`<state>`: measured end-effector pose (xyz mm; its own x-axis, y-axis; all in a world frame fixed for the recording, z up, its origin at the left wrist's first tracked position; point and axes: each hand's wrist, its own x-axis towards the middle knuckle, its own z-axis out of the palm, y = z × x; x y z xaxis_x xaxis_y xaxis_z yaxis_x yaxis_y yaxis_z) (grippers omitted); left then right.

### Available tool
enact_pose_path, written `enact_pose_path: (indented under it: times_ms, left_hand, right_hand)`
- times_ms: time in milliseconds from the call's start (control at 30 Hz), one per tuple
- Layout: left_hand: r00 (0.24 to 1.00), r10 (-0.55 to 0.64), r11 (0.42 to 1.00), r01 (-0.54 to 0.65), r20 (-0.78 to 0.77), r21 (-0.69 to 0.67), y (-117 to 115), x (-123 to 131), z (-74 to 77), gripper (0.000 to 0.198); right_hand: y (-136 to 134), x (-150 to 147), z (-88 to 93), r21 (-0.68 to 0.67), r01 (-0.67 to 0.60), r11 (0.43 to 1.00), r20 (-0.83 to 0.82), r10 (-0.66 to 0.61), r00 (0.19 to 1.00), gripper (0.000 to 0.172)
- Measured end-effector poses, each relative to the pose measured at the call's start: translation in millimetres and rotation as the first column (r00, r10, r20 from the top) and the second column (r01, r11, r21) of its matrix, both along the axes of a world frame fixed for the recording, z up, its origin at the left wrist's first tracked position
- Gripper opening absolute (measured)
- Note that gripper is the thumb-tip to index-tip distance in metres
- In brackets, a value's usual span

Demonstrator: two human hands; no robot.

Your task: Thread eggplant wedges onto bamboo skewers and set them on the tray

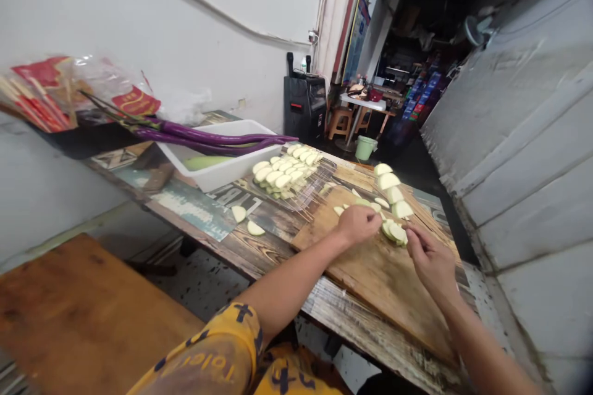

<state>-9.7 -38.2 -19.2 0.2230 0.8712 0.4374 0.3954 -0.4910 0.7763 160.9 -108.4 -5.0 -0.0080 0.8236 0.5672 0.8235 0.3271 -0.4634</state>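
My right hand (432,259), over the right side of the wooden cutting board (384,278), pinches the near end of a thin skewer. Several pale slices (388,181) are threaded in a row along that skewer. Close by on the left, my left hand (359,224) is curled with its fingers together above the board; what they hold, if anything, is hidden. A small stack of cut slices (395,232) lies on the board between the hands, and more slices lie behind my left hand.
Filled skewers (287,168) are piled on a tray left of the board. Two loose slices (246,220) lie nearer me. Purple eggplants (208,136) rest across a white bin (217,180). Bare skewers (428,219) lie at the right. A wooden stool (88,315) stands lower left.
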Motion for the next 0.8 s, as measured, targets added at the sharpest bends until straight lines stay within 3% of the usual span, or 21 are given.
enact_pose_path:
  times_ms: [100, 233, 367, 533, 800]
  left_hand:
    - [0.929, -0.124, 0.983, 0.164, -0.35, 0.087, -9.6, 4.2, -1.5, 0.031]
    - [0.763, -0.242, 0.954, 0.299, -0.599, -0.005, -16.3, 9.6, -2.7, 0.034]
    - [0.747, -0.244, 0.959, 0.283, -0.619, -0.036, -16.2, 13.5, -5.6, 0.034]
    - [0.721, -0.274, 0.95, 0.306, -0.636, -0.063, -14.4, 15.8, -6.5, 0.038]
    - [0.652, -0.351, 0.931, 0.322, -0.672, -0.173, -14.3, 16.6, 2.1, 0.044]
  right_hand:
    - [22.0, -10.2, 19.9, -0.099, -0.042, 0.994, 0.023, 0.044, 0.999, 0.029]
    - [61.5, -41.6, 41.7, -0.188, -0.14, 0.972, 0.065, 0.154, 0.986, 0.03]
    - [106.4, -76.4, 46.8, -0.177, -0.176, 0.968, 0.2, 0.211, 0.957, 0.03]
    - [152.8, -115.6, 39.2, -0.191, -0.109, 0.976, 0.499, 0.192, 0.845, 0.032]
    - [187.9, -159.8, 25.6, -0.208, -0.055, 0.976, 0.613, 0.174, 0.771, 0.031]
